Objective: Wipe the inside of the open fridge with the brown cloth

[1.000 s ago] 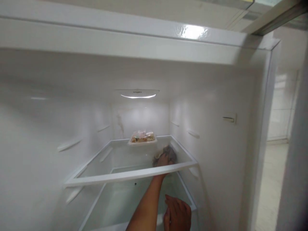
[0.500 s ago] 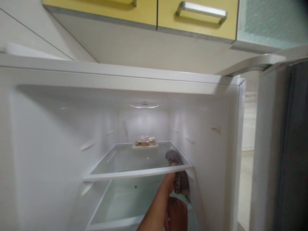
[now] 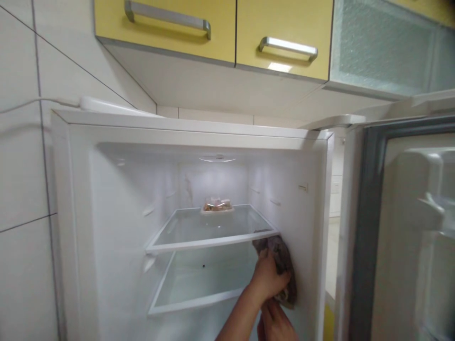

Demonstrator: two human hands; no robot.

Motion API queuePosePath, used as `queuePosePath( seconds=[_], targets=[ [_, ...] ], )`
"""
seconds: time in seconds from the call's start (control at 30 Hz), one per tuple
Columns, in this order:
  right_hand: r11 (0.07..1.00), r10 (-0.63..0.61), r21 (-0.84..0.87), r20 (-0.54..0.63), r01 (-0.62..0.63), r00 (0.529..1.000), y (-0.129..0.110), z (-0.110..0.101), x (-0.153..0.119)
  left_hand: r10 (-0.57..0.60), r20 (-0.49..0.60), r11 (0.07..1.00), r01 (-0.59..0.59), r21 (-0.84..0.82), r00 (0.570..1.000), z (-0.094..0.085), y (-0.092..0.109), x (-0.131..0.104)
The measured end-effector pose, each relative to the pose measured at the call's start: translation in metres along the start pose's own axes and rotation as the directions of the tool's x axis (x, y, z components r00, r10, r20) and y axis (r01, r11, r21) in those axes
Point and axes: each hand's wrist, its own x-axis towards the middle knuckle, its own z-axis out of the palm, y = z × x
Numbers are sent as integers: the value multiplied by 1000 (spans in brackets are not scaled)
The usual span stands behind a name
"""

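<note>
A crumpled grey-brown cloth [image 3: 284,258] hangs at the right inner wall of the open fridge, beside the front right corner of the upper glass shelf [image 3: 213,245]. My left hand [image 3: 268,279] has its fingers wrapped round the cloth. Just below it, my right hand [image 3: 277,324] is closed at the cloth's lower edge, its fingertips partly hidden. Part of the cloth shows through the glass near the shelf's front edge.
A clear-wrapped food tray [image 3: 217,206] sits at the back of the upper shelf. Below is a second glass shelf [image 3: 195,303]. The fridge door [image 3: 369,237] stands open at the right. Yellow cabinets [image 3: 284,28] with metal handles hang above.
The view has shifted, showing more of the door and left wall. The cloth has come forward from the shelf's right side to its front corner, with both my hands following.
</note>
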Motion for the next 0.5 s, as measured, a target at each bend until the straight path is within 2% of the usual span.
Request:
queuePosePath(
  seconds=[0.1, 0.17, 0.23, 0.3, 0.37, 0.43, 0.5],
  targets=[
    [999, 50, 13, 87, -52, 995, -16, -19, 32, -34, 20, 975, 29, 222, 999, -7, 16, -5],
    [999, 38, -5, 89, -38, 995, -20, -21, 50, -61, 27, 949, 49, 311, 998, -10, 27, -7],
    [997, 25, -70, 65, -21, 998, -13, -15, 61, -62, 39, 942, 46, 332, 997, -14, 37, -8],
    [989, 24, -145, 20, -21, 1000, 4, -5, 65, -25, 58, 953, 6, 303, 998, -19, 42, -9],
    [987, 69, -143, -12, -70, 998, 24, 7, 66, 30, 62, 966, -45, 254, 998, -24, 41, -14],
    [985, 130, -120, 12, -127, 991, 40, 18, 69, 57, 41, 975, -65, 211, 998, -30, 31, -22],
    [981, 166, -110, 72, -158, 983, 49, 30, 75, 15, 16, 971, -19, 237, 1000, -40, 14, -36]
  ],
)
